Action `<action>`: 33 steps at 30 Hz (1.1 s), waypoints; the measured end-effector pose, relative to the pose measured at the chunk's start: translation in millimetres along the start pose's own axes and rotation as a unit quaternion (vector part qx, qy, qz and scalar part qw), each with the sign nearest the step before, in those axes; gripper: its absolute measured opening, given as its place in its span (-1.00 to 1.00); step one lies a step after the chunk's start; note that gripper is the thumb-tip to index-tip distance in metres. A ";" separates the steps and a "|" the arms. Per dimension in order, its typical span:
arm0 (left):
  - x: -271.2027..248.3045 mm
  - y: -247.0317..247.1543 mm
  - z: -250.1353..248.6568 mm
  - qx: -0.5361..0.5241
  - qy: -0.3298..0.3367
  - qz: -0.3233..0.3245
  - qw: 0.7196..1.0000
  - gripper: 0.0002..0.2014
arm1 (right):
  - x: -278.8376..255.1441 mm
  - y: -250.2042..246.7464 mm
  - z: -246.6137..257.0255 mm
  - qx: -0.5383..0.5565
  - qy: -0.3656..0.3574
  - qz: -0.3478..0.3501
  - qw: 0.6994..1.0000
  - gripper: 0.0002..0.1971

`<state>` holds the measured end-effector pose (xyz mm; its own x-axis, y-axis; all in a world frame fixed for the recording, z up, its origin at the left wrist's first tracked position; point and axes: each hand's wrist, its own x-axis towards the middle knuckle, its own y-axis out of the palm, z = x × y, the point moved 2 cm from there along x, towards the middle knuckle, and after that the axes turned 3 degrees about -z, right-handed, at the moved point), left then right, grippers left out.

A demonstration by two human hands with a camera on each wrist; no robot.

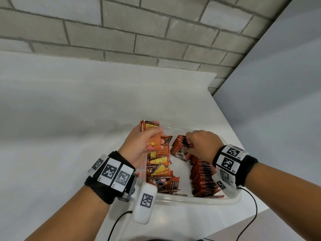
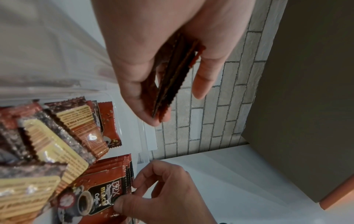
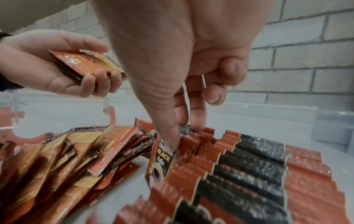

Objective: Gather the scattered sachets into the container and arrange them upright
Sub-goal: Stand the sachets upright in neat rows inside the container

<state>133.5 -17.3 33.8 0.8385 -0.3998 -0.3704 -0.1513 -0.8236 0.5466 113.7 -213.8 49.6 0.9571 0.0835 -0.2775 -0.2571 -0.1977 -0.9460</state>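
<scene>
A clear plastic container (image 1: 199, 201) sits on the white counter, holding red and brown coffee sachets. An upright row of sachets (image 1: 203, 176) lines its right side; a loose leaning pile (image 1: 159, 164) fills the left. My left hand (image 1: 139, 146) hovers over the container's left rim, gripping a small stack of sachets (image 1: 152, 136) (image 2: 170, 78) (image 3: 86, 63). My right hand (image 1: 201, 145) reaches down at the far end of the upright row, thumb and fingers pinching the front sachet (image 1: 182, 152) (image 2: 95, 197) (image 3: 162, 159), which stands tilted.
The white counter (image 1: 69, 110) spreads wide to the left and behind the container. A grey brick wall (image 1: 121, 32) runs behind. The counter's right edge (image 1: 234, 136) drops off close beside the container. Cables trail from both wrist units.
</scene>
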 end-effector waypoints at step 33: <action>-33.9 52.6 18.7 0.073 0.027 0.063 0.995 -0.67 | -91.8 -23.5 5.5 0.428 -0.034 -0.247 0.869 -0.75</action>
<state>87.4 -54.5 61.0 0.8346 -0.4841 -0.2630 -0.3273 -0.8197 0.4701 31.2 -211.5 96.4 0.9761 0.0154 0.2170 0.1499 0.6754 -0.7221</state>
